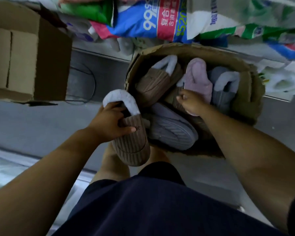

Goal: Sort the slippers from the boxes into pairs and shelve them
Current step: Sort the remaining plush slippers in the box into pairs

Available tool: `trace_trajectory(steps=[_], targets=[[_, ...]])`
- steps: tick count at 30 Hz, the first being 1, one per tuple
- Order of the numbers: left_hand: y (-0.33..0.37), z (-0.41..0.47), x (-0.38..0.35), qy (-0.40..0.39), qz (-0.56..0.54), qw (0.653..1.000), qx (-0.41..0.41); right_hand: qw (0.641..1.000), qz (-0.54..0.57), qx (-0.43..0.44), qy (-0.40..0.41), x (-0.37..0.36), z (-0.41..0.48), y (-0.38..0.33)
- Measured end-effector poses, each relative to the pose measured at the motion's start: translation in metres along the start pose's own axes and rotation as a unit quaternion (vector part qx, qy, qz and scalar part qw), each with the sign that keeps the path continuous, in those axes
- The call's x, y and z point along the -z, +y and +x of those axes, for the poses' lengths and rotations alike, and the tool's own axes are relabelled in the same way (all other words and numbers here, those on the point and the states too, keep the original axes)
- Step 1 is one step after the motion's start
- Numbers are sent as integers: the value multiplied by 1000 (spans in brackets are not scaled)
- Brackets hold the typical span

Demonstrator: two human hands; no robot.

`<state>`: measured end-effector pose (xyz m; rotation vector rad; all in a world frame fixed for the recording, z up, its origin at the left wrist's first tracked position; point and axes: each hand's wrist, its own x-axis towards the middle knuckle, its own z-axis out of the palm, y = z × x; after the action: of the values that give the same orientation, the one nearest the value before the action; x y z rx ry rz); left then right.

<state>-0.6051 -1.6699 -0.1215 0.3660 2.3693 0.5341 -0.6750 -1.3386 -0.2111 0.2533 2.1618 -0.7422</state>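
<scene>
- Step in hand, by my reading: pairing. One slipper was out of the box and its mate was being sought.
- Left hand (109, 120), centre-left of frame: fingers tucked into the fleece-lined opening and thumb across the ribbed upper, clamped on a brown slipper (131, 145). The slipper was held in the air just outside the lower-left rim of the open box (245, 106), toe pointing toward the bottom of the frame.
- Right hand (192, 103), centre-right: reached down into the box, lying over the lower end of a pink slipper (197, 79), fingers curled. Could not tell whether they had closed on anything.
- Box contents: a second brown slipper (153, 84) at upper left inside, same ribbing and pale lining, probably the mate. A grey slipper (172, 130) lay along the lower edge, and another grey one (223, 92) was at the right.
- Next move, judged: the right hand should shift left past the pink slipper to the second brown slipper, lift it clear, and set it against the held one before shelving.
- Surroundings: closed carton (24, 57) at upper left; printed bags (152, 17) across the top.
</scene>
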Motion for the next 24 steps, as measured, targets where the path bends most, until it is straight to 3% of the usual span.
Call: trace_trajectory(steps=[3,8,16,24], targets=[[6,2,-8,-16,15,999,41,971,-231,56,22,3,14,21],[-10,4,-18,-6,16,999,51,903,-379,192,63,-3,37,14],[-13,18,-25,9,40,998,38,880,-460,93,71,30,88,0],[-10,17,-31,51,21,998,25,934,-356,-5,24,16,92,20]])
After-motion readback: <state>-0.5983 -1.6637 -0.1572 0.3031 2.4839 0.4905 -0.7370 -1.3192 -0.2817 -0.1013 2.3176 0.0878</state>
